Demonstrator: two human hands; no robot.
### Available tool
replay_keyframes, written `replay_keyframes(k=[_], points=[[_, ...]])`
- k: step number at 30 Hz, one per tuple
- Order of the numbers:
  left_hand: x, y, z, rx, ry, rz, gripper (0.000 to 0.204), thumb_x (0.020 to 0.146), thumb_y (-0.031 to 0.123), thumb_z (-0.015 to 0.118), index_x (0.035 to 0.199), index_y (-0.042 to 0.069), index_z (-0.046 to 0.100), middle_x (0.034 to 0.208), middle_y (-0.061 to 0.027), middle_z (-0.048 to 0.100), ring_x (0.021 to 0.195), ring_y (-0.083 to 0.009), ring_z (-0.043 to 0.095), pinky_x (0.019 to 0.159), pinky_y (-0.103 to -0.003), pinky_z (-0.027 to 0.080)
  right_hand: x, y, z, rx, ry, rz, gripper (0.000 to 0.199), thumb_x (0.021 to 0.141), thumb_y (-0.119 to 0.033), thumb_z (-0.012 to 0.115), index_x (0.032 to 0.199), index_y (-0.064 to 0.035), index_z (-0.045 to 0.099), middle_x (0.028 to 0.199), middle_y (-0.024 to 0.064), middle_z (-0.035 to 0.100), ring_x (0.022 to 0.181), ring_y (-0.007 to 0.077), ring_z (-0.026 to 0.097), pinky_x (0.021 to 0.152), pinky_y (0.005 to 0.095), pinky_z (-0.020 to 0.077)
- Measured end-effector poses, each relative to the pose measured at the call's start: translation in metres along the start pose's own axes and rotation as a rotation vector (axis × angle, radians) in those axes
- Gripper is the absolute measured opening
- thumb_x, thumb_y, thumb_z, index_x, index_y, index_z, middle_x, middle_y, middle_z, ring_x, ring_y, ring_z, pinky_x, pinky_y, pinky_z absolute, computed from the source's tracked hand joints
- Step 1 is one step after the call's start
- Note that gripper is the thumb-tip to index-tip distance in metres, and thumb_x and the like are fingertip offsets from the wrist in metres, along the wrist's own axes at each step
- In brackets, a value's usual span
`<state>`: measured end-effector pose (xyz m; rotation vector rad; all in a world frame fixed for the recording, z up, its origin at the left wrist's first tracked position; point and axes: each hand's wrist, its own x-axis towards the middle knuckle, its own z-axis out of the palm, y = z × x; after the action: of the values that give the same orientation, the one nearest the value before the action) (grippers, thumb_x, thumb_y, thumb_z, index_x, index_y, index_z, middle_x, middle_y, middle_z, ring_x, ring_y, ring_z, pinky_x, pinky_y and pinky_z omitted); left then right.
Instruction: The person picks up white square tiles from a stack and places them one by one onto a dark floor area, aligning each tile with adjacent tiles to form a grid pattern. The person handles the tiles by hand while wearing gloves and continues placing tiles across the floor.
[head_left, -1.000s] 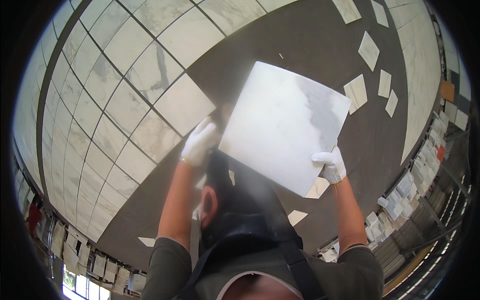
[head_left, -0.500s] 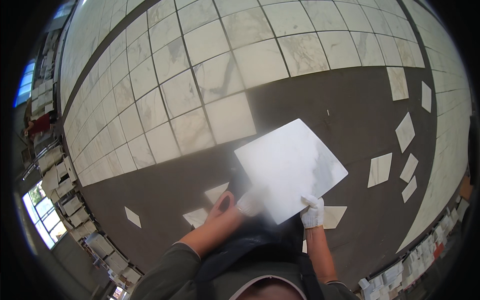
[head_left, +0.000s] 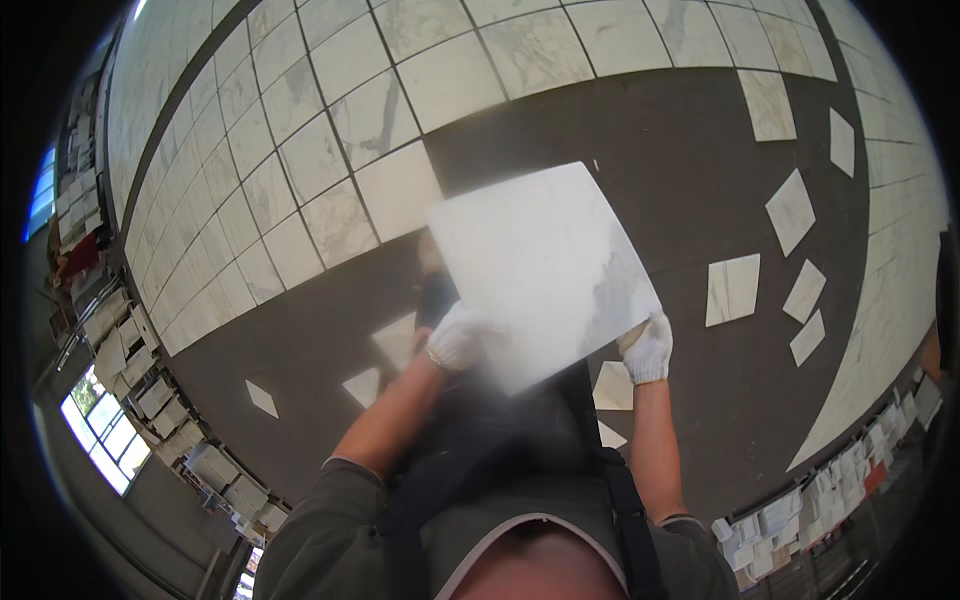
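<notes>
A large square marble tile, white with a grey patch along its right side, is held off the floor in front of me. My right hand, in a white knitted glove, is closed on the tile's lower right corner. At the tile's lower left edge is my left hand, gloved too; its fingers reach over the edge and blur into the white face. Beyond the tile's upper left corner lies the end of a laid row, a pale square tile on the floor.
Rows of laid marble tiles with dark joints cover the far floor. Loose diamond-shaped pieces and a squarish piece lie on the dark floor at right. Tile stacks line the right edge, others the left.
The tile has swung to a squarer angle and shifted up and left in the picture, both hands moving with it. The floor has slid down and left in view.
</notes>
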<state>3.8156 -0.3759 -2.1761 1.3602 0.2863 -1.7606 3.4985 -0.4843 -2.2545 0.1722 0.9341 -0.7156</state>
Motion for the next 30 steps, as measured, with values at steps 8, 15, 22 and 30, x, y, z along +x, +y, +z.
replay_keyframes(k=[8, 15, 22, 30], points=[[0.013, 0.062, -0.024, 0.193, -0.160, -0.058, 0.069, 0.064, 0.000, 0.077, 0.129, -0.003, 0.056, 0.114, -0.0151, 0.067, 0.098, -0.0278, 0.068, 0.088, -0.042, 0.056, 0.061, -0.050, 0.060, -0.660, 0.001, 0.236, 0.073, 0.100, -0.057, 0.046, 0.143, 0.0022, 0.046, 0.143, 0.0132, 0.053, 0.130, 0.0247, 0.050, 0.110, 0.0369, 0.0396], [0.082, 0.057, -0.044, 0.133, 0.022, 0.148, 0.059, 0.078, 0.011, 0.075, 0.133, 0.003, 0.054, 0.111, -0.0088, 0.066, 0.098, -0.0217, 0.065, 0.087, -0.039, 0.055, 0.085, -0.016, 0.082, -0.763, 0.311, -0.076, 0.094, 0.095, -0.072, 0.042, 0.148, 0.0050, 0.037, 0.152, 0.0164, 0.040, 0.139, 0.0259, 0.039, 0.115, 0.0392, 0.0303], [0.107, 0.048, -0.055, -0.185, 0.331, 0.178, 0.053, 0.099, 0.051, 0.057, 0.125, 0.005, 0.063, 0.117, -0.0075, 0.067, 0.099, -0.0201, 0.066, 0.086, -0.037, 0.055, 0.121, -0.028, 0.088, -0.790, 0.168, -0.121, 0.100, 0.094, -0.077, 0.030, 0.150, 0.0059, 0.032, 0.155, 0.0148, 0.039, 0.143, 0.0260, 0.036, 0.119, 0.0365, 0.0244], [0.072, 0.059, -0.077, -0.388, 0.364, 0.142, 0.065, 0.103, 0.058, 0.039, 0.132, 0.003, 0.060, 0.118, -0.0072, 0.067, 0.103, -0.0183, 0.065, 0.090, -0.035, 0.054, 0.132, 0.002, 0.124, -0.794, 0.136, -0.063, 0.081, 0.102, -0.065, 0.027, 0.136, 0.0039, 0.054, 0.129, 0.0086, 0.062, 0.115, 0.0200, 0.057, 0.100, 0.0335, 0.0443]])
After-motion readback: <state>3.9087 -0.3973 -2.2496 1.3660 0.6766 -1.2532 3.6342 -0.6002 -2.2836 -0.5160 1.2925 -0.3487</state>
